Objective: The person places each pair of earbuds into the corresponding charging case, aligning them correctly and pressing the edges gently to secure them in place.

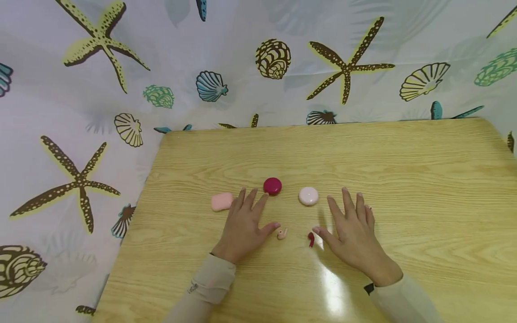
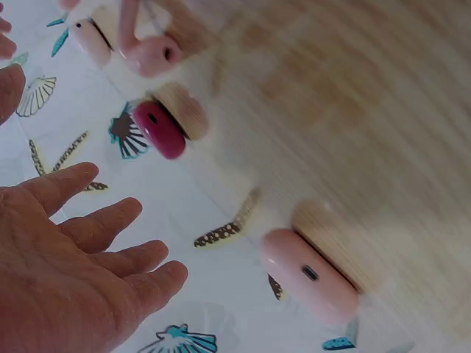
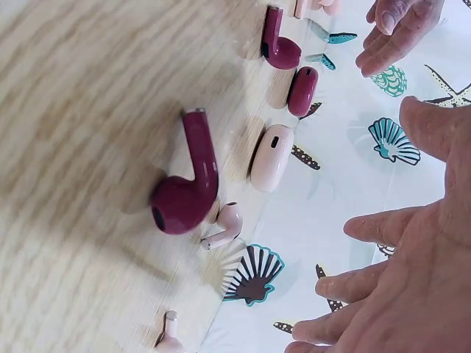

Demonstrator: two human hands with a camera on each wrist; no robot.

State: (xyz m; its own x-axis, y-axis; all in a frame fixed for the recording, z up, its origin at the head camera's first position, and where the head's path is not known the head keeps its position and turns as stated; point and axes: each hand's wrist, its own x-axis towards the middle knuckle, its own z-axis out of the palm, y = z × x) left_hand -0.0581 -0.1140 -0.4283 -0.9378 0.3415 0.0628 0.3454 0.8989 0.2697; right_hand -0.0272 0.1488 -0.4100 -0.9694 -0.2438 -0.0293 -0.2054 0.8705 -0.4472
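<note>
Both hands are held over the table with fingers spread, holding nothing. My left hand [image 1: 244,229] is near a peach-pink earbud case [image 1: 222,201], whose right end its fingers overlap in the head view. Beyond its fingertips lies a magenta case [image 1: 272,186]; a pink earbud [image 1: 282,233] lies by the thumb. My right hand [image 1: 357,233] has its thumb tip close to a dark red earbud [image 1: 311,239]. A pale pink case [image 1: 308,196] sits left of its fingers. The right wrist view shows another dark red earbud [image 3: 280,45] and pale pink earbuds [image 3: 224,226], mostly hidden in the head view.
The wood-grain table [image 1: 424,179] carries all the cases and earbuds. A white cloth [image 1: 242,27] printed with starfish and shells hangs behind it and along its left side. Light glares off the table between the forearms.
</note>
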